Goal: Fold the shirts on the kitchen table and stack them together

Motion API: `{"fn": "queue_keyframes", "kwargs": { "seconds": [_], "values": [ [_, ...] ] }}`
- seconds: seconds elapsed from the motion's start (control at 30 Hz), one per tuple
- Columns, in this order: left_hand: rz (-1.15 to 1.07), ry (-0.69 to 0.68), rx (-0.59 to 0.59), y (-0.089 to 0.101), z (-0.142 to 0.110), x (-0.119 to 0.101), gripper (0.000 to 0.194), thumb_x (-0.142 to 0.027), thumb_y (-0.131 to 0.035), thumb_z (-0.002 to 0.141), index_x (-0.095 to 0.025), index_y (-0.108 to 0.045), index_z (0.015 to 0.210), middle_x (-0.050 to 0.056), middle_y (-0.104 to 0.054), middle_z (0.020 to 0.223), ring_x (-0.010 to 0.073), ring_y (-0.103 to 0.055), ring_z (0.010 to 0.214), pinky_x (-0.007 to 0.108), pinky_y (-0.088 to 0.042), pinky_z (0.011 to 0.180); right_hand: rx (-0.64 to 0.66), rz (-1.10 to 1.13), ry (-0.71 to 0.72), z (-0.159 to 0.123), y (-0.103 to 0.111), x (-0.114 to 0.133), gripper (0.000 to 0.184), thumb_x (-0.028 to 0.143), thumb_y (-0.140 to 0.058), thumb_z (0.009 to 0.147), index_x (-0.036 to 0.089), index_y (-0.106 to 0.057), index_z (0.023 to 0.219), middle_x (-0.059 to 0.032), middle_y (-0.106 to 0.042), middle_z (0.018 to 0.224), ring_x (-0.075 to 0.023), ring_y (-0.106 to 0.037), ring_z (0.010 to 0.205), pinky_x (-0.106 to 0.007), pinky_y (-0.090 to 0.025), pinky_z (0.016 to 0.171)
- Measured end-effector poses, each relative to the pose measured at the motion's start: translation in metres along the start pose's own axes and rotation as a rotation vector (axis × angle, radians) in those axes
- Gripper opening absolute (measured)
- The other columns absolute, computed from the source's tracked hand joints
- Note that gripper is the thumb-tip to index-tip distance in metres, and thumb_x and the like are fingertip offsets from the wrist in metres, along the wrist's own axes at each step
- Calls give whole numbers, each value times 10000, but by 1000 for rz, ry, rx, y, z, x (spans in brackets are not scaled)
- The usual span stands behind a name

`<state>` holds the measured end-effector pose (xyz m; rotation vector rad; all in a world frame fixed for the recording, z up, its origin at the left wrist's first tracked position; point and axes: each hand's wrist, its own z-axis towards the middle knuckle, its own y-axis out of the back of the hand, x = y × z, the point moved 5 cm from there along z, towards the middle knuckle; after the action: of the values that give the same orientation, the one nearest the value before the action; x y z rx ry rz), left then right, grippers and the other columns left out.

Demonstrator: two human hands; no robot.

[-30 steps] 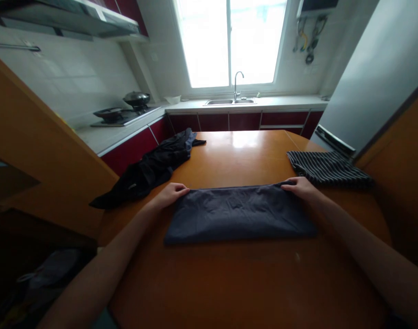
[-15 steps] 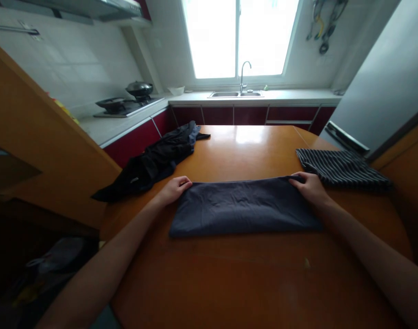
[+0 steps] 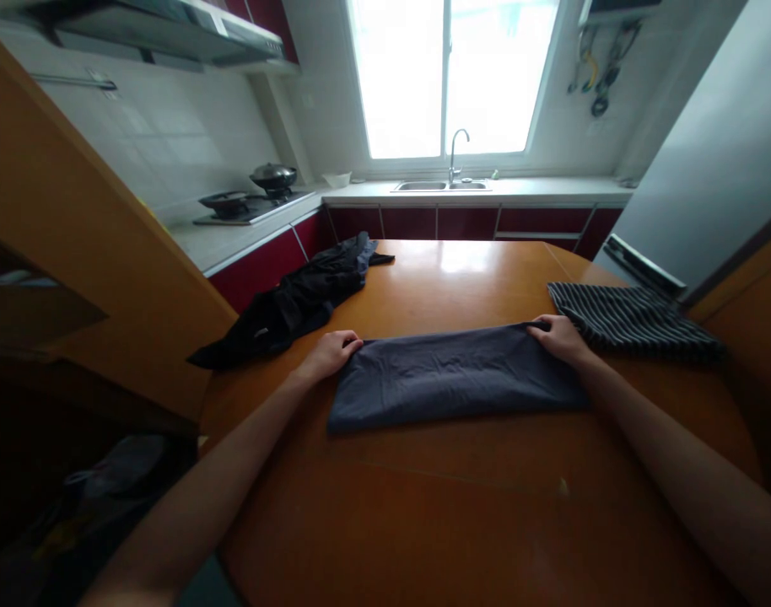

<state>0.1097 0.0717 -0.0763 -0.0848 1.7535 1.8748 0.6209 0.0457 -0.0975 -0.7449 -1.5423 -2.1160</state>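
Held the dark grey folded cloth [image 3: 455, 378] over the wooden surface [image 3: 461, 497], stretched out between both hands, with its long far edge running from one to the other and the rest spreading back toward the wrists. Pinched its far left corner between thumb and fingers of the left hand [image 3: 331, 354]; pinched the far right corner in the same manner with the right hand [image 3: 561, 339]. Saw shallow creases across the middle, between the hands. Could not tell whether the far edge touched the surface or stood slightly raised.

Found a crumpled black garment [image 3: 297, 295] beyond the left hand and further left, with a bluish-grey part at its far end. Spotted a small whitish mark [image 3: 261, 331] on its near part, possibly a label, too small to read. Noted a dark cloth with pale stripes [image 3: 632, 316] just beyond the right hand, reaching out to its right.

Made out a sink [image 3: 417, 186] and a faucet [image 3: 452, 160] well beyond both hands, and two pans [image 3: 273, 176] on a stove [image 3: 259, 206] far past the left. Noticed tiny marks along the range hood [image 3: 170, 38], above the pans, too small to read.
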Motion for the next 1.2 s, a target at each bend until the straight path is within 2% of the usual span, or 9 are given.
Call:
{"fn": "queue_keyframes", "kwargs": {
  "seconds": [0.27,0.53,0.63,0.7,0.8,0.9,0.97,1.07,1.2],
  "values": [
    [153,94,-12,-1,2,1,347,-448,-486,924,-191,-710,857,108,-742,948,250,-673,877,302,-466,767,0,-37,-18,4,-2,-2,250,357,-675,777,134,-748,861,-140,-772,901,-261,-711,852,-314,-515,761],
    [112,161,-68,3,0,0,333,-485,-503,944,-199,-673,930,95,-732,907,250,-676,837,300,-461,720,-72,71,97,-6,-2,7,307,404,-624,817,133,-727,917,-111,-764,910,-248,-701,875,-346,-527,812],
    [199,170,-85,10,-4,-6,323,-463,-521,955,-197,-674,1053,109,-711,1014,256,-680,895,311,-484,764,-91,-58,85,-11,6,21,320,374,-594,863,134,-719,1033,-133,-754,1021,-271,-688,966,-382,-520,889],
    [282,145,-164,17,-8,-25,370,-428,-502,971,-184,-638,1214,142,-666,1170,283,-664,1016,349,-496,860,-141,-214,82,-20,12,41,393,352,-550,907,114,-678,1194,-182,-710,1164,-318,-641,1101,-438,-483,981],
    [308,-39,-240,7,-18,-83,457,-371,-429,1005,-168,-528,1402,157,-574,1381,303,-561,1254,402,-427,1062,-196,-313,197,-45,5,91,490,327,-431,972,94,-567,1380,-201,-616,1344,-334,-515,1293,-452,-381,1116],
    [208,-326,-82,-37,-28,-156,504,-340,-319,1040,-158,-437,1494,140,-493,1514,245,-451,1402,383,-334,1171,-36,-277,412,-81,-36,141,510,315,-342,999,131,-539,1433,-136,-537,1476,-267,-440,1390,-393,-313,1181],
    [198,-412,19,-69,-34,-188,539,-282,-283,1032,-143,-360,1546,133,-393,1593,242,-346,1481,421,-274,1208,138,-298,504,-104,-68,159,547,285,-338,990,103,-481,1486,-136,-451,1558,-261,-365,1459,-415,-272,1206],
    [231,-439,78,-98,-39,-204,580,-295,-270,1030,-123,-286,1583,139,-300,1636,255,-235,1530,472,-231,1224,282,-346,499,-118,-92,155,585,285,-323,994,95,-395,1542,-149,-362,1607,-260,-284,1508,-479,-207,1226],
    [266,-427,80,-100,-44,-194,629,-469,-241,1055,-137,-298,1587,133,-271,1644,264,-193,1541,477,-209,1234,317,-385,393,-104,-80,123,626,456,-314,1017,164,-362,1568,-110,-256,1650,-249,-194,1538,-499,-155,1236]
  ]
}}
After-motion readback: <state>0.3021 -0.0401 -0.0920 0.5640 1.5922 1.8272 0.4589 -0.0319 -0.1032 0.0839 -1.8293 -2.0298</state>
